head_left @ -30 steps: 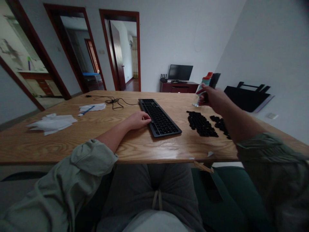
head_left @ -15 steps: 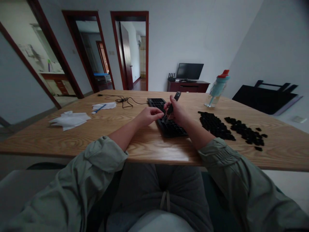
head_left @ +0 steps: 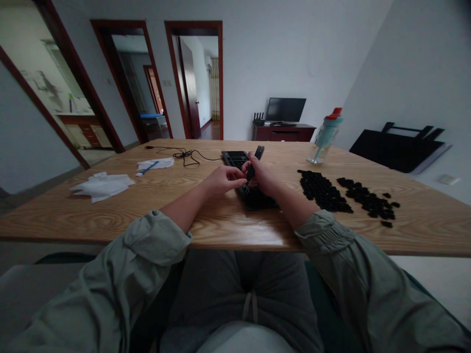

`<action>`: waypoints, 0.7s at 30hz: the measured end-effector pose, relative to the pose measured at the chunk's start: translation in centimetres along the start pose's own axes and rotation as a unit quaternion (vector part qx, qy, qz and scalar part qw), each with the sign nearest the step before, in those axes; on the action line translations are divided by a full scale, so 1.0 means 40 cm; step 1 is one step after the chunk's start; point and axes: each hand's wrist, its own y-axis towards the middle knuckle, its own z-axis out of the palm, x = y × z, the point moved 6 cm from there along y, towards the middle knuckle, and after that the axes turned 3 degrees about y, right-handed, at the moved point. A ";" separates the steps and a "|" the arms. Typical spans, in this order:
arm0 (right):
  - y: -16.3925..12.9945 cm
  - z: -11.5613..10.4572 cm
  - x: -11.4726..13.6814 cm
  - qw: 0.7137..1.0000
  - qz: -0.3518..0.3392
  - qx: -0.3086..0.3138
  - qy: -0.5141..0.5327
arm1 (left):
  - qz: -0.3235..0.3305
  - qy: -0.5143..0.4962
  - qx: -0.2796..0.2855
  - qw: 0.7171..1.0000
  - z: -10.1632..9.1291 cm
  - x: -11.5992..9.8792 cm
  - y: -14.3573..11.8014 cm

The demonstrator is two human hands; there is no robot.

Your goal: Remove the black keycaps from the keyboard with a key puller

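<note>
A black keyboard (head_left: 253,200) lies on the wooden table (head_left: 206,228) before me, many keycaps off it. My right hand (head_left: 262,172) is closed around the dark handle of a keycap puller (head_left: 257,158), whose thin wire prongs point down over the keyboard. Close by the wires, my left hand (head_left: 223,180) has thumb and fingertips drawn together; anything between them is too small to make out. To the right lie a dense block of black keycaps (head_left: 322,191) and a looser scatter of keycaps (head_left: 370,198).
A clear bottle with a red and teal lid (head_left: 326,137) stands at the back right. White tissues (head_left: 105,186) and a blue-handled brush (head_left: 147,168) lie on the left. The keyboard's black cable (head_left: 187,155) is bundled at the back.
My right hand and the keycap puller have shifted slightly left, closer to my left fingertips. The whole view has also swung a little.
</note>
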 end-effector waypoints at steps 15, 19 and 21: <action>-0.001 0.004 0.000 0.999 -0.026 0.006 -0.038 | 0.020 0.048 0.020 0.998 0.008 -0.001 -0.004; -0.002 0.001 0.002 0.998 -0.026 -0.005 -0.053 | 0.019 0.068 0.010 0.997 0.001 -0.011 -0.007; -0.001 -0.003 0.001 0.998 -0.026 -0.015 -0.058 | 0.009 0.086 0.000 0.996 -0.005 -0.018 -0.010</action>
